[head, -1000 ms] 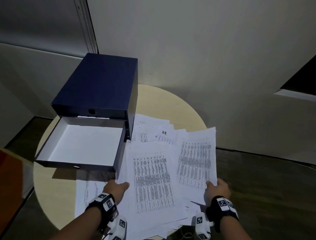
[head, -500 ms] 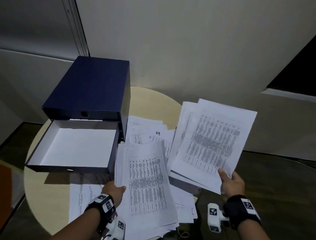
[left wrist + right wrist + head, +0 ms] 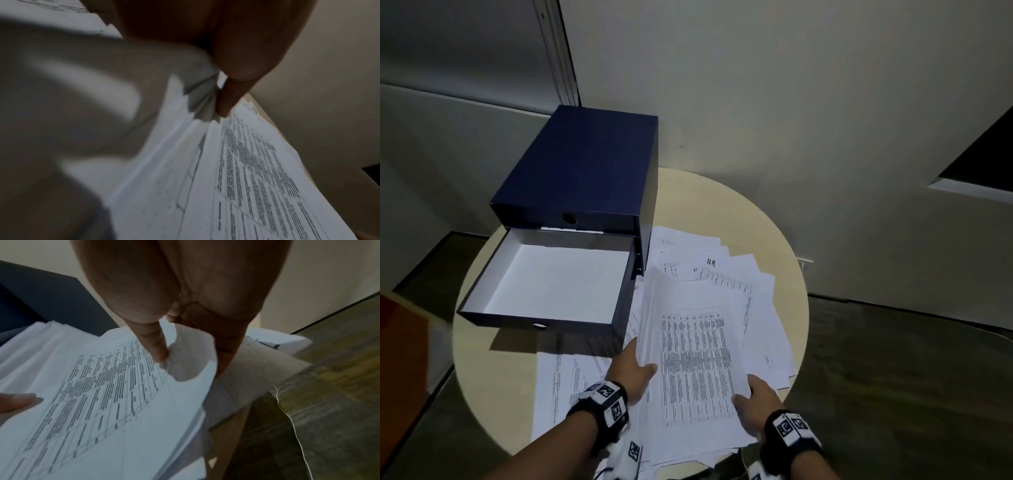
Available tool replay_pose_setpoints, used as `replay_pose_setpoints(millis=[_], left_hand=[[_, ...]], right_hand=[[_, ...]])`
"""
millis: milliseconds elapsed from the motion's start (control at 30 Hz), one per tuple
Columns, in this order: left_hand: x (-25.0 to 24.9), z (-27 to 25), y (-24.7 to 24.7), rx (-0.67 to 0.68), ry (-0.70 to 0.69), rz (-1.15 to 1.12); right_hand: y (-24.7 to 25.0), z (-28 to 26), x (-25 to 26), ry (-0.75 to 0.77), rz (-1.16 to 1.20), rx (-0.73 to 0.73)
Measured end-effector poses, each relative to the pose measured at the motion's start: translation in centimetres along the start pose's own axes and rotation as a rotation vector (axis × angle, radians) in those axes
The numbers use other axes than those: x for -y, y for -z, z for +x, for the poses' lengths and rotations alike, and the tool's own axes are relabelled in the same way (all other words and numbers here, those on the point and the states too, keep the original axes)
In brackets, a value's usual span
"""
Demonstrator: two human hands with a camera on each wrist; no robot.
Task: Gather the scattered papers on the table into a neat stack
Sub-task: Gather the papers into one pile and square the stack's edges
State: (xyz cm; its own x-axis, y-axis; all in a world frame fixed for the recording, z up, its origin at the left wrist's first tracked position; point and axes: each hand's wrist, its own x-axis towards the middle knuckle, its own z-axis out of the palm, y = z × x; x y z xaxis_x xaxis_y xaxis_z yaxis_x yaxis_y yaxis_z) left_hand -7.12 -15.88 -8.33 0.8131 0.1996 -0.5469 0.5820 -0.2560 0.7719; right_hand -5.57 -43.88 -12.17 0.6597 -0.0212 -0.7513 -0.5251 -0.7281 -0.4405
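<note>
A bundle of printed white papers (image 3: pixel 695 363) is held tilted above the round table (image 3: pixel 774 236), between both hands. My left hand (image 3: pixel 635 368) grips its left edge, thumb on top; in the left wrist view the left hand (image 3: pixel 226 100) pinches the fanned sheet edges (image 3: pixel 203 104). My right hand (image 3: pixel 755 394) grips the lower right corner, and the right wrist view shows the right hand (image 3: pixel 160 353) with its thumb on the printed top sheet (image 3: pixel 98 394) and fingers beneath. More loose papers (image 3: pixel 736 281) lie spread under and behind the bundle, and others (image 3: pixel 561 387) lie at the front left.
A dark blue drawer box (image 3: pixel 582 164) stands at the table's back left, its white-lined lower drawer (image 3: pixel 558 277) pulled out with nothing in it. Walls close off the back. Dark floor (image 3: pixel 893 377) lies to the right. An orange object (image 3: pixel 400 359) sits at the far left.
My right hand lifted a batch of sheets up to the right, then brought it back left onto the sheets under my left hand. Both hands now hold one bundle.
</note>
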Motion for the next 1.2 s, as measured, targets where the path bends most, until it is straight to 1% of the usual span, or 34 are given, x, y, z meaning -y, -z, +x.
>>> replay_pose_setpoints(millis=[67, 133, 167, 233, 267, 300, 367, 400, 433, 500, 533, 567, 667, 733, 800, 900, 933, 967, 1000, 1067, 1100, 1133, 1200], left_hand=[[-0.7, -0.4, -0.1, -0.035, -0.033, 0.046], [-0.9, -0.2, -0.2, -0.034, -0.1, 0.014], [-1.2, -0.3, 0.0, -0.037, -0.126, -0.015], [-2.6, -0.7, 0.2, -0.032, -0.165, -0.099], [-3.4, -0.8, 0.3, -0.031, -0.191, -0.143], [-4.6, -1.3, 0.4, -0.03, -0.226, -0.189], [-7.0, -1.8, 0.6, -0.035, -0.311, -0.248], [-8.0, -1.8, 0.6, -0.041, -0.357, -0.258], [-9.0, -1.9, 0.7, -0.044, -0.397, -0.25], [-10.2, -2.2, 0.7, -0.022, -0.463, -0.169], [-10.1, -2.1, 0.5, -0.015, -0.464, -0.135], [-10.1, -2.2, 0.3, -0.023, -0.445, -0.116], [-8.1, -1.7, -0.8, -0.027, -0.336, -0.012], [-6.7, -1.2, -1.5, 0.0, -0.327, 0.105], [-6.2, -0.8, -1.8, 0.012, -0.35, 0.192], [-4.7, 0.4, -1.7, 0.036, -0.337, 0.272], [-3.9, 0.6, -1.5, 0.02, -0.295, 0.288], [-2.8, 0.8, -1.1, -0.033, -0.234, 0.305], [-1.7, 0.9, -0.5, -0.11, -0.123, 0.347], [0.4, 0.7, 1.2, -0.282, 0.157, 0.463], [1.3, 0.5, 2.1, -0.339, 0.268, 0.465], [1.9, 0.3, 3.0, -0.369, 0.329, 0.407], [2.9, 0.0, 4.1, -0.366, 0.343, 0.244]], right_hand=[[0.0, -0.8, 0.7, 0.026, -0.015, -0.045], [0.9, -1.7, 1.8, 0.048, 0.009, -0.136], [1.5, -2.0, 2.1, 0.081, 0.095, -0.173], [2.6, -2.9, 2.7, 0.155, 0.419, -0.2], [3.2, -3.1, 3.0, 0.16, 0.569, -0.206], [3.9, -3.7, 3.7, 0.17, 0.704, -0.191], [5.6, -4.4, 4.7, 0.262, 0.893, -0.157], [6.5, -5.1, 5.5, 0.285, 0.933, -0.163], [7.5, -6.0, 6.3, 0.312, 0.958, -0.216], [8.6, -6.4, 6.8, 0.316, 0.895, -0.368], [8.9, -6.2, 6.5, 0.301, 0.847, -0.4], [9.0, -5.9, 6.2, 0.253, 0.811, -0.397], [7.4, -5.1, 4.6, 0.061, 0.81, -0.265], [5.8, -4.6, 3.7, 0.017, 0.744, -0.218], [5.1, -4.9, 4.1, 0.018, 0.68, -0.227], [5.2, -5.3, 5.0, 0.058, 0.69, -0.372], [5.3, -4.8, 4.9, 0.075, 0.688, -0.406], [5.3, -4.5, 5.0, 0.097, 0.655, -0.433], [5.2, -4.3, 5.0, 0.108, 0.617, -0.437], [5.0, -3.5, 4.3, 0.078, 0.542, -0.43], [4.8, -3.3, 4.0, 0.063, 0.497, -0.42], [4.4, -3.1, 3.7, 0.037, 0.438, -0.396], [3.4, -2.3, 3.0, -0.004, 0.337, -0.338]])
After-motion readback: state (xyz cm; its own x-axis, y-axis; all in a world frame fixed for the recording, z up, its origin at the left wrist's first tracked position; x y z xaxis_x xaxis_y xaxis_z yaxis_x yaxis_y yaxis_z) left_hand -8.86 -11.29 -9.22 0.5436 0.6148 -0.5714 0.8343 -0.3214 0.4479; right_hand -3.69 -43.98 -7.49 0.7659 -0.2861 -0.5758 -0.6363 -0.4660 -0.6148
